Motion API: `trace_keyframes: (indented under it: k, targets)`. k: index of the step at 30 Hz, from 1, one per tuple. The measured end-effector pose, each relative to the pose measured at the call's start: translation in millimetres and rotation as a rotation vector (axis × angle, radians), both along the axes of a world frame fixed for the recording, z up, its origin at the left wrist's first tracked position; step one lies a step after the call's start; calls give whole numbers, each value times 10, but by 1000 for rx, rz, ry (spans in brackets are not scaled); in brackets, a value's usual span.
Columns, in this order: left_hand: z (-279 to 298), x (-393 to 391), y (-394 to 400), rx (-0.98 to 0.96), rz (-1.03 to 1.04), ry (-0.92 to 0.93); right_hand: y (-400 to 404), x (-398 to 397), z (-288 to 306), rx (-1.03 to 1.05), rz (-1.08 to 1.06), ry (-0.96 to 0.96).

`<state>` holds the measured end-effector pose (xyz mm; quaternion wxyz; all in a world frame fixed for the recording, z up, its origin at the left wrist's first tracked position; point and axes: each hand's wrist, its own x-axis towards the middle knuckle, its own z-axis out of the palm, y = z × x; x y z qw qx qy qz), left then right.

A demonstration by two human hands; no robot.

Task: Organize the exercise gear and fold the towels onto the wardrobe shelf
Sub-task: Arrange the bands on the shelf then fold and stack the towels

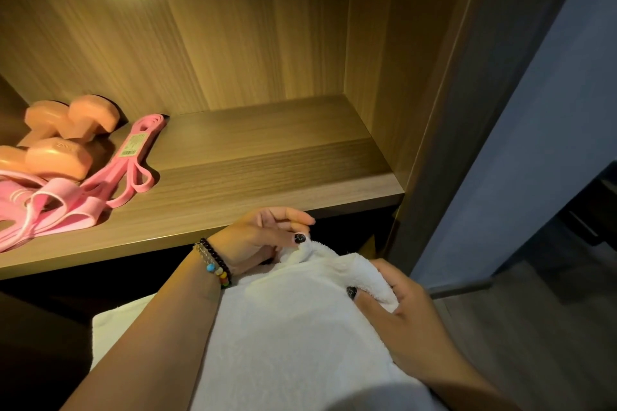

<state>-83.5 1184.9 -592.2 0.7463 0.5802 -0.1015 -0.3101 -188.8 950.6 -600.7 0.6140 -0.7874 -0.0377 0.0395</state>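
A white towel [293, 320] hangs in front of me, below the front edge of the wooden wardrobe shelf [267, 157]. My left hand [263, 237], with beaded bracelets on its wrist, pinches the towel's upper edge between thumb and fingers. My right hand [404, 307] grips the bunched right corner of the same towel. On the left part of the shelf lie two orange dumbbells [63, 137], a pink resistance band [130, 163] with a label, and lighter pink straps [50, 210].
The wardrobe's right side panel [434, 110] rises beside the shelf, with a dark door edge and a blue-grey wall [534, 143] past it. Under the shelf it is dark. The shelf's middle and right are bare wood.
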Motion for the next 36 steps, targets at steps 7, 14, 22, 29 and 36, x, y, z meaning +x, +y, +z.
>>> trace_keyframes:
  k: [7,14,22,29,36]
  targets:
    - [60,-45,-37,602,84,-424,-36,-29,-31,-33,65,-17]
    - [142,-121,-147,747,62,-357,-22,-56,-31,-10,80,-19]
    - [67,-156,-119,621,79,-336,117,3,30,-6,-18,-34]
    - [88,-112,20,453,138,-191,50,-55,58,32,3,-11]
    - [10,-72,41,502,118,-131,106,-35,50,58,-66,-40]
